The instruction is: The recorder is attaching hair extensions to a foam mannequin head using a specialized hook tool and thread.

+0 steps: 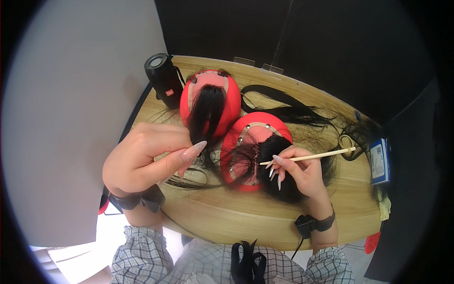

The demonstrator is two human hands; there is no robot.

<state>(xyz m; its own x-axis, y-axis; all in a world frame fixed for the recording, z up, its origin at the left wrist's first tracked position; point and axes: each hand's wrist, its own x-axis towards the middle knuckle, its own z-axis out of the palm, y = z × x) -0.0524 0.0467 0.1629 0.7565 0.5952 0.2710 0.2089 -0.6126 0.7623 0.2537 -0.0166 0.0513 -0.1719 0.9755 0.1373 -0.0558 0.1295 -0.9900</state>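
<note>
Between the fingers of my right hand [302, 173] is a ventilating needle with a slim pale handle [326, 154]. Its tip reaches the pink net cap on the nearer red head form [231, 163], beside a parting in black hair [279, 182]. My right fingers rest against that hair. To the left, my left hand [151, 154] is raised, thumb and forefinger pinched together; dark strands lie close below them, but what they grip is hidden. Behind, a second red head form [231, 102] carries a similar net cap with a black lock [208, 106] hanging down it.
A black cylindrical speaker [163, 80] stands at the far left of the wooden table [208, 213]. Long black hair bundles [288, 111] lie behind the head forms. On the right are a blue and white box [379, 162] and a pale crumpled cloth [385, 209]. Dark panels [331, 52] enclose the back.
</note>
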